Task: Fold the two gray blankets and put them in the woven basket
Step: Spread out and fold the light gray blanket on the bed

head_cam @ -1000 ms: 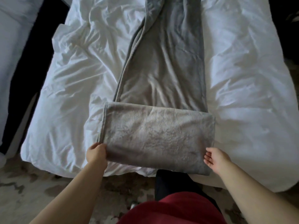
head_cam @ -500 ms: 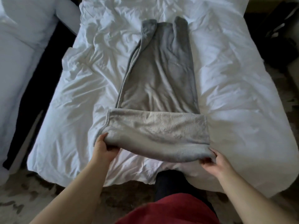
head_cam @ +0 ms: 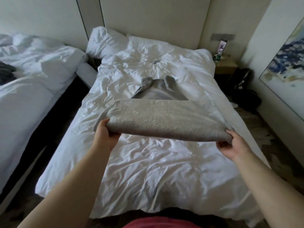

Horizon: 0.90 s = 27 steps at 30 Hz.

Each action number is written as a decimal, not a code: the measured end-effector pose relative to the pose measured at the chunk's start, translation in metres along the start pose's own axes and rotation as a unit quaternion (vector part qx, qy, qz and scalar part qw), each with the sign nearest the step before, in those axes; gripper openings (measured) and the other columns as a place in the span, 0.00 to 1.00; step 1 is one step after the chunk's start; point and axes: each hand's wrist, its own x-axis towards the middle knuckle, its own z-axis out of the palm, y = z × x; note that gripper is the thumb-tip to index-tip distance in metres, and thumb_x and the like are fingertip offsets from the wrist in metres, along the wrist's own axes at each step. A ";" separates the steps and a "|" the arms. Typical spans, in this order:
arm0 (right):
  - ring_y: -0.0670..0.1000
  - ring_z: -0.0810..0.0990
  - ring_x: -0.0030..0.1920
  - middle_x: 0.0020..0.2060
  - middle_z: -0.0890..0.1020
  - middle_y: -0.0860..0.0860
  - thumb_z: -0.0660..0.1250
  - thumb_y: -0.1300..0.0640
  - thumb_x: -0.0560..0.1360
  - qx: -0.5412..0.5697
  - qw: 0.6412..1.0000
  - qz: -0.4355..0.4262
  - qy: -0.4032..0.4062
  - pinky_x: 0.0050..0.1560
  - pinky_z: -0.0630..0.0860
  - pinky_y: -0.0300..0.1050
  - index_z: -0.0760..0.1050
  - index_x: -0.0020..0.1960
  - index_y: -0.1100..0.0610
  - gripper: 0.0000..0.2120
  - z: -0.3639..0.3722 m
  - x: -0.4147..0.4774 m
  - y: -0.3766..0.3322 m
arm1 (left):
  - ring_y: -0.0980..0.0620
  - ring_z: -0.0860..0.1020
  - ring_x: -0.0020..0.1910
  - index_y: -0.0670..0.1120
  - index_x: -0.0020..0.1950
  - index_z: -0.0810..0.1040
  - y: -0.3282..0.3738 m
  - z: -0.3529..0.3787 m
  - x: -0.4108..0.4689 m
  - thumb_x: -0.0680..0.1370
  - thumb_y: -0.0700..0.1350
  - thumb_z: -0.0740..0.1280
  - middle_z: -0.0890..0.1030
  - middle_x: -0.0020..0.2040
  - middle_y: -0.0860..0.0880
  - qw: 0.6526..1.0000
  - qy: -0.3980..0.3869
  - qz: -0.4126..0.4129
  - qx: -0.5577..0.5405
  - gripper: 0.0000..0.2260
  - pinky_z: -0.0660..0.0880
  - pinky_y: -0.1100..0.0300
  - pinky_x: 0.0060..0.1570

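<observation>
In the head view, a gray blanket (head_cam: 164, 119) is lying lengthwise down the middle of the bed (head_cam: 148, 178). Its near end, folded into a thick band, is being held up off the white cover, while its far end is resting flat toward the head of the bed. The left hand (head_cam: 107, 135) is gripping the left corner of the folded band, thumb on top and fingers curled beneath. The right hand (head_cam: 232, 143) is pinching the right corner, its fingers wrapped around the fold. Both hands are hanging above the middle of the bed, well apart from each other. A white pillow (head_cam: 105, 41) is sitting at the head of the bed on its left side. A second bed (head_cam: 32, 79) is standing to the left of the bed. A small nightstand (head_cam: 225, 66) is standing right of the head of the bed, with a dark bag (head_cam: 243, 89) on the floor near it.
</observation>
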 end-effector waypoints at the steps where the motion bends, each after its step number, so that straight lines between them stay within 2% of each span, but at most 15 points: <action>1: 0.50 0.78 0.41 0.43 0.79 0.54 0.60 0.59 0.79 -0.001 1.000 0.015 0.010 0.37 0.74 0.40 0.74 0.48 0.55 0.05 -0.014 -0.008 0.013 | 0.47 0.79 0.48 0.42 0.56 0.76 -0.006 -0.017 -0.008 0.76 0.43 0.65 0.80 0.51 0.44 1.000 0.012 -0.009 0.012 0.10 0.78 0.54 0.44; 4: 0.51 0.77 0.40 0.41 0.79 0.55 0.60 0.59 0.79 -0.026 0.996 0.062 0.056 0.33 0.78 0.42 0.73 0.46 0.55 0.05 -0.061 -0.034 0.061 | 0.48 0.78 0.44 0.44 0.56 0.74 -0.032 -0.079 -0.031 0.76 0.43 0.64 0.79 0.48 0.45 0.995 0.068 -0.046 0.060 0.10 0.76 0.55 0.40; 8: 0.53 0.76 0.39 0.25 0.82 0.55 0.59 0.58 0.80 -0.060 0.984 0.124 0.110 0.21 0.78 0.44 0.72 0.46 0.54 0.06 -0.132 -0.067 0.132 | 0.45 0.76 0.49 0.44 0.66 0.70 -0.065 -0.169 -0.062 0.76 0.43 0.64 0.76 0.59 0.43 0.979 0.150 -0.097 0.099 0.18 0.74 0.52 0.50; 9: 0.53 0.76 0.39 0.26 0.82 0.54 0.59 0.58 0.80 -0.055 0.982 0.134 0.121 0.23 0.78 0.44 0.73 0.48 0.54 0.05 -0.146 -0.074 0.145 | 0.45 0.76 0.49 0.44 0.68 0.70 -0.070 -0.187 -0.070 0.77 0.43 0.63 0.76 0.61 0.43 0.976 0.160 -0.105 0.101 0.19 0.73 0.52 0.50; 10: 0.53 0.76 0.40 0.30 0.83 0.54 0.60 0.58 0.80 -0.052 0.980 0.141 0.132 0.26 0.79 0.43 0.73 0.51 0.54 0.04 -0.159 -0.080 0.158 | 0.45 0.76 0.50 0.44 0.68 0.69 -0.074 -0.201 -0.077 0.77 0.43 0.64 0.76 0.62 0.43 0.974 0.169 -0.112 0.100 0.20 0.73 0.52 0.48; 12: 0.52 0.76 0.42 0.45 0.81 0.53 0.61 0.58 0.79 -0.044 0.976 0.150 0.152 0.39 0.78 0.48 0.72 0.58 0.51 0.08 -0.181 -0.090 0.176 | 0.45 0.75 0.52 0.43 0.69 0.69 -0.080 -0.220 -0.088 0.76 0.44 0.65 0.76 0.64 0.44 0.970 0.189 -0.125 0.089 0.21 0.73 0.53 0.43; 14: 0.53 0.77 0.45 0.52 0.78 0.53 0.62 0.58 0.78 -0.041 0.974 0.148 0.168 0.50 0.73 0.51 0.71 0.60 0.49 0.11 -0.195 -0.097 0.187 | 0.45 0.76 0.55 0.43 0.69 0.69 -0.084 -0.233 -0.096 0.76 0.45 0.66 0.75 0.64 0.44 0.966 0.207 -0.129 0.085 0.22 0.74 0.52 0.42; 17: 0.53 0.78 0.46 0.45 0.79 0.52 0.62 0.59 0.78 -0.043 0.974 0.144 0.170 0.52 0.73 0.51 0.73 0.60 0.51 0.11 -0.204 -0.100 0.194 | 0.43 0.75 0.62 0.44 0.70 0.69 -0.089 -0.243 -0.103 0.75 0.45 0.68 0.75 0.66 0.43 0.965 0.212 -0.125 0.090 0.24 0.73 0.50 0.49; 20: 0.54 0.78 0.53 0.43 0.79 0.53 0.63 0.60 0.78 -0.043 0.973 0.149 0.171 0.52 0.73 0.50 0.75 0.55 0.54 0.07 -0.203 -0.097 0.190 | 0.42 0.75 0.61 0.45 0.70 0.69 -0.090 -0.242 -0.105 0.75 0.45 0.69 0.76 0.65 0.43 0.968 0.204 -0.127 0.074 0.24 0.74 0.50 0.47; 22: 0.55 0.77 0.58 0.44 0.79 0.53 0.63 0.60 0.79 -0.044 0.972 0.154 0.171 0.52 0.73 0.50 0.74 0.60 0.54 0.11 -0.195 -0.093 0.183 | 0.43 0.76 0.61 0.45 0.70 0.70 -0.091 -0.238 -0.101 0.75 0.45 0.69 0.76 0.65 0.43 0.970 0.199 -0.132 0.056 0.24 0.74 0.51 0.45; 24: 0.54 0.74 0.64 0.51 0.80 0.54 0.62 0.60 0.79 -0.036 0.972 0.157 0.173 0.54 0.72 0.48 0.71 0.66 0.55 0.16 -0.183 -0.086 0.175 | 0.44 0.75 0.62 0.44 0.70 0.69 -0.090 -0.229 -0.093 0.76 0.45 0.68 0.75 0.65 0.43 0.969 0.201 -0.137 0.038 0.23 0.74 0.52 0.47; 26: 0.54 0.72 0.67 0.64 0.76 0.55 0.60 0.60 0.80 -0.027 0.971 0.161 0.177 0.56 0.72 0.47 0.68 0.71 0.56 0.19 -0.169 -0.074 0.165 | 0.44 0.74 0.63 0.43 0.69 0.69 -0.087 -0.215 -0.081 0.77 0.45 0.67 0.74 0.66 0.43 0.966 0.212 -0.144 0.020 0.22 0.73 0.52 0.50; 27: 0.53 0.71 0.68 0.67 0.74 0.54 0.58 0.61 0.81 -0.021 0.971 0.159 0.176 0.59 0.71 0.47 0.67 0.72 0.56 0.19 -0.161 -0.066 0.160 | 0.43 0.74 0.64 0.43 0.69 0.69 -0.084 -0.205 -0.074 0.77 0.44 0.66 0.74 0.66 0.42 0.965 0.218 -0.147 0.018 0.21 0.73 0.52 0.51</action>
